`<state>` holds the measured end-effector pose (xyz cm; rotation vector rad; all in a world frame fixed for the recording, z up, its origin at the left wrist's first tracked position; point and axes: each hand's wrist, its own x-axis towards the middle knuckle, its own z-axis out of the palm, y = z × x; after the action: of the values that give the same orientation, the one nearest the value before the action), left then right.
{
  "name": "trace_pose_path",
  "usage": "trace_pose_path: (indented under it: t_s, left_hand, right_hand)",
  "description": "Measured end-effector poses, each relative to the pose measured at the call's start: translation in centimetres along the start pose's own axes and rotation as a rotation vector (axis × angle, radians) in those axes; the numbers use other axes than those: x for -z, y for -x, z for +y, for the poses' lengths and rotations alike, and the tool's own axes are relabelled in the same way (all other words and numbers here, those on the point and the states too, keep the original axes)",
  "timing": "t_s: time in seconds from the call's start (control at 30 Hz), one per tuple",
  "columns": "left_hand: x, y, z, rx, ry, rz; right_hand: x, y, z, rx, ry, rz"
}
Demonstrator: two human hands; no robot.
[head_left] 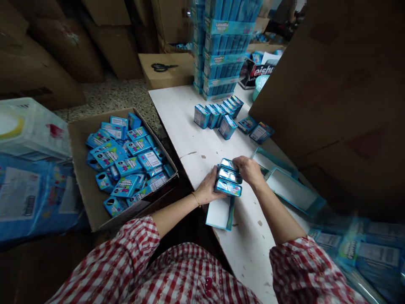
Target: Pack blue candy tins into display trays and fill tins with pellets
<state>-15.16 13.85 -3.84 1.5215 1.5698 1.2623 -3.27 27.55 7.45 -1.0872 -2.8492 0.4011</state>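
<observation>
Three small blue candy boxes (228,175) stand side by side between my hands, at the far end of a shallow blue-edged display tray (219,214) with a white inside. My left hand (208,188) is closed against their left side. At the far right corner, the fingers of my right hand (249,169) grip the farthest box; its fingertips are partly hidden. Whether the boxes rest fully in the tray cannot be seen.
On the white table (190,147) stands a row of blue boxes (218,114), with a tall wrapped stack (221,55) behind. More trays (291,188) lie at right, beside a large cardboard sheet (341,105). A carton (80,169) of loose boxes is at left. Scissors (163,66) lie on cardboard.
</observation>
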Motion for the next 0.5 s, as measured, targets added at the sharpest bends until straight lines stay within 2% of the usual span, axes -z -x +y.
trace_pose_path:
  t_s: [0.1, 0.17, 0.23, 0.3, 0.37, 0.43, 0.5]
  left_hand:
    - [0.3, 0.1, 0.2, -0.058, -0.072, -0.028]
    - [0.5, 0.2, 0.2, -0.088, -0.115, -0.053]
    - [0.6, 0.3, 0.2, -0.074, -0.172, -0.063]
    - [0.6, 0.4, 0.3, -0.05, -0.227, -0.071]
    - [0.7, 0.6, 0.3, -0.065, -0.264, -0.079]
    - [1.0, 0.8, 0.3, -0.119, -0.297, -0.069]
    - [1.2, 1.0, 0.2, -0.162, -0.326, -0.043]
  right_hand:
    - [-0.9, 1.6, 0.1, 0.089, -0.137, 0.032]
    - [-1.7, 3.2, -0.4, 0.168, -0.057, 0.07]
    - [-2.1, 4.3, -0.9, 0.24, 0.074, 0.035]
    - [-1.8, 4.3, -0.8, 0.334, 0.112, -0.059]
    - [-0.6, 2.6, 0.8, 0.369, 0.055, -0.059]
    - [1.2, -0.5, 4.0, 0.272, -0.004, 0.116]
    - [2.8, -4.4, 7.9, 0.05, 0.002, 0.371]
